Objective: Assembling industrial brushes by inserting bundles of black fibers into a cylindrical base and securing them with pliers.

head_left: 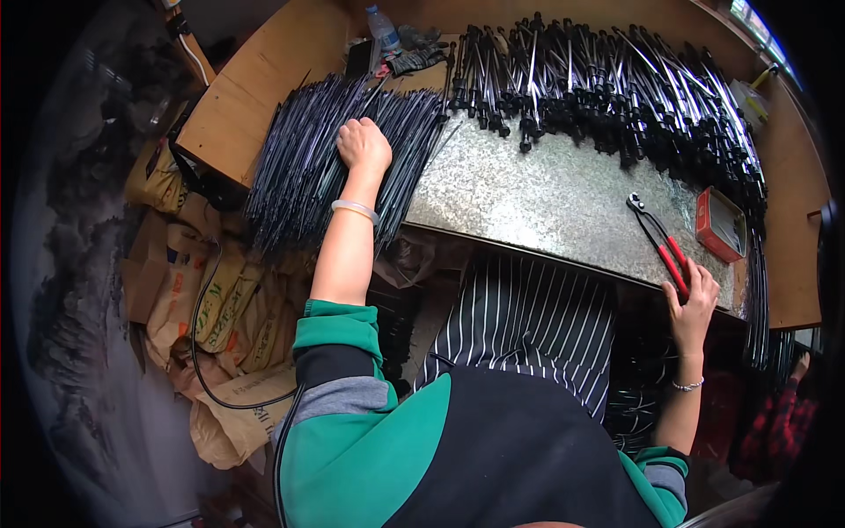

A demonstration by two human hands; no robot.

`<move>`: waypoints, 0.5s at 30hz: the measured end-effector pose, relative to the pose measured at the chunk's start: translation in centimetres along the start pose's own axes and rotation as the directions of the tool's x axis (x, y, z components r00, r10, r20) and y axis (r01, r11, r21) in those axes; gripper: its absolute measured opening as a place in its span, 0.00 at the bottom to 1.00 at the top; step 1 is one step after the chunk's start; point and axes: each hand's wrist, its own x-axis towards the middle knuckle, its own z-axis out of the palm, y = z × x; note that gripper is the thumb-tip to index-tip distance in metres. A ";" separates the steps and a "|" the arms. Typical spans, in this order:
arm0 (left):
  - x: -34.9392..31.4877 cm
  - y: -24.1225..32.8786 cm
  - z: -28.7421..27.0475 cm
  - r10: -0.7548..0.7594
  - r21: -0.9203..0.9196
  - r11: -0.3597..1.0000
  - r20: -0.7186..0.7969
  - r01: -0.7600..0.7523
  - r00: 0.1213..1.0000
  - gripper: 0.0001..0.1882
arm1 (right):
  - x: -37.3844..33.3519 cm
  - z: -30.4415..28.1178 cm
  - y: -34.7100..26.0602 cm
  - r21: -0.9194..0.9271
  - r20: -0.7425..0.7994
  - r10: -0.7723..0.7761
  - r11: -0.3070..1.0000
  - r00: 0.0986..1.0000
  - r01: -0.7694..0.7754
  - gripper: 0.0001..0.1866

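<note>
My left hand (364,146) is closed in a fist on a thick pile of thin dark rods (299,176) at the left of the metal-topped table (528,194). Its fingertips are hidden, so what it grips does not show. At the table's near right edge, my right hand (695,299) has its fingers around the red handles of a pair of pliers (662,242). The pliers' dark jaws point away from me over the tabletop. Across the far side lies a heap of shiny rods with black fittings (607,97).
A red open box (720,225) stands right of the pliers. Wooden side boards (238,114) border the table. Behind the dark rods are a plastic bottle (382,31) and a grey glove (415,60). Printed sacks (242,409) and a black cable (207,352) are at lower left.
</note>
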 end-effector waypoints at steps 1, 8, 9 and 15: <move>-0.2 0.2 -0.4 0.006 -0.005 1.000 -0.003 -0.006 1.000 0.12 | 0.1 0.3 -0.1 -0.012 0.027 -0.008 1.000 1.000 0.008 0.27; -1.8 0.0 -3.2 0.212 -0.037 0.968 -0.405 -0.248 0.889 0.15 | 0.4 0.1 1.0 0.054 0.028 0.000 0.999 1.000 -0.002 0.21; -1.7 -0.1 -3.0 0.214 -0.038 0.968 -0.405 -0.250 0.889 0.15 | 0.5 -0.1 1.0 0.055 0.020 0.001 0.998 1.000 -0.002 0.20; -0.6 -0.4 -1.5 0.211 0.101 0.977 -0.313 -0.189 0.926 0.10 | 0.1 -0.1 1.2 0.026 -0.001 0.020 0.999 1.000 -0.020 0.19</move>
